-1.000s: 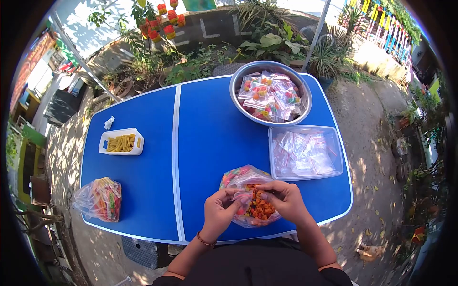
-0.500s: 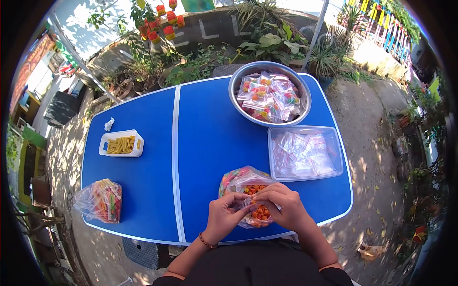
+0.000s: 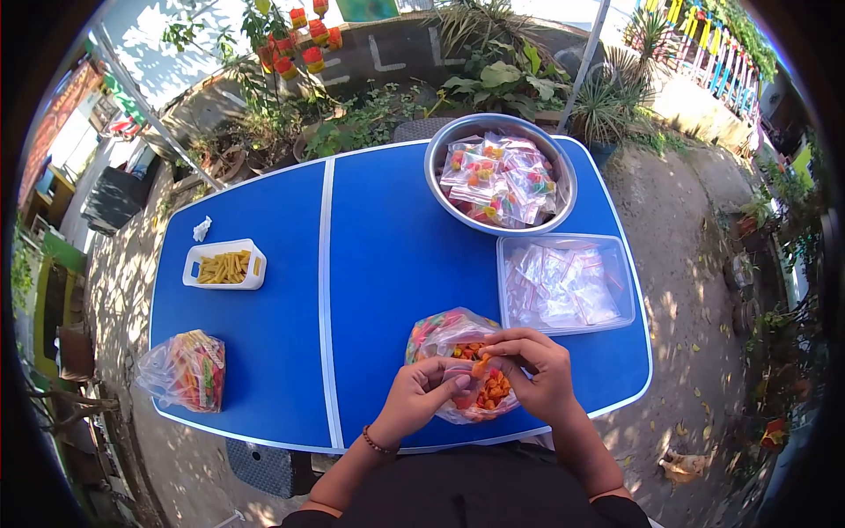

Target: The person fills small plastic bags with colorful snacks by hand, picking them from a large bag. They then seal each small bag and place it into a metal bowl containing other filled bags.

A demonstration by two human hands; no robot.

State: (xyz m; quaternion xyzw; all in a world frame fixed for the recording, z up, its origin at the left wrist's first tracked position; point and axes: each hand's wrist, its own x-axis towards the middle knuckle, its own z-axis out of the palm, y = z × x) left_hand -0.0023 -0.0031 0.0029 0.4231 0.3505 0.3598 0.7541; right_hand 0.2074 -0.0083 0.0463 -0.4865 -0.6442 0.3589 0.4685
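**Filling small bags from the big bag of snacks**

While the left hand (image 3: 421,393) grips the near side of the open big bag (image 3: 453,348) of orange and red snack pieces, its fingers curled shut on the plastic and what looks like a small clear bag, the right hand (image 3: 537,374) pinches an orange piece (image 3: 481,366) between thumb and fingertips just above the opening. The big bag lies at the near edge of the blue table (image 3: 387,255), right of the white centre seam.

As a judgement of progress, much is done and much is left. The metal bowl (image 3: 498,172) at the far right corner is heaped with small filled bags. The clear tub (image 3: 563,282) at the right edge, between bowl and big bag, holds a good pile of empty small bags. The big bag is well stocked, and a second full bag (image 3: 183,370) sits unopened at the near left corner. A white tray of yellow sticks (image 3: 224,265) stands near the left edge, with a scrap of paper (image 3: 202,228) beyond it.

Compared with half a second ago, the right hand has lifted out of the bag with the piece raised clear, and more of the orange contents show. A second ago both hands were spread wider at the mouth. Nothing else on the table has shifted.
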